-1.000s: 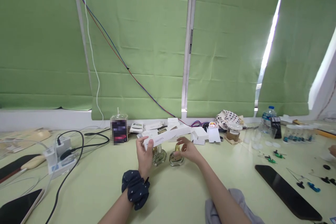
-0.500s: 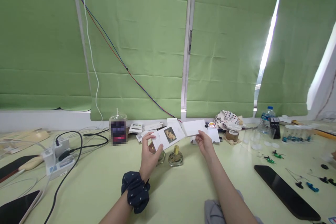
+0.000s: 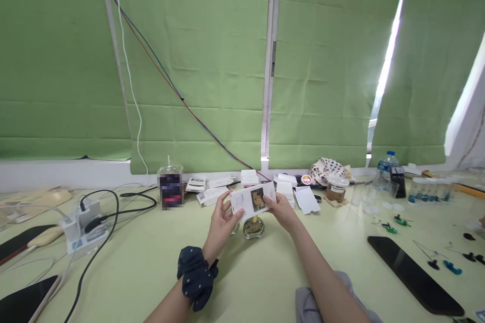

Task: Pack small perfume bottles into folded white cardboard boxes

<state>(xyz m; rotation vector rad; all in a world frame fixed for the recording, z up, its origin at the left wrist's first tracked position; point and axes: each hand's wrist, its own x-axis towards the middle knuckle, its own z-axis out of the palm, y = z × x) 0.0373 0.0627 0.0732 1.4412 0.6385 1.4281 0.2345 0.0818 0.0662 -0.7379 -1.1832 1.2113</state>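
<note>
Between my two hands is a white printed card (image 3: 248, 199), held slightly tilted above the table, with a yellow-brown picture on its face. My left hand (image 3: 222, 219) pinches the left end, thumb in front and fingers behind. The right end is gripped by my right hand (image 3: 282, 210), its thumb beside the picture. Just below the card stands a small round glass bottle (image 3: 253, 229) with a gold cap, partly hidden by the card. A second glass bottle (image 3: 235, 229) shows only in part behind my left hand.
White boxes and papers (image 3: 212, 195) lie along the window ledge. A blurred drink cup (image 3: 170, 186) stands left of them, near cables and a power strip (image 3: 87, 232). On the right are a lidded tub (image 3: 336, 189), a water bottle (image 3: 386, 169), a black phone-like slab (image 3: 415, 275) and small coloured parts.
My right hand has moved left from a separate-looking white panel onto the printed card's right end. That panel no longer shows apart from the card. The card has shifted slightly right.
</note>
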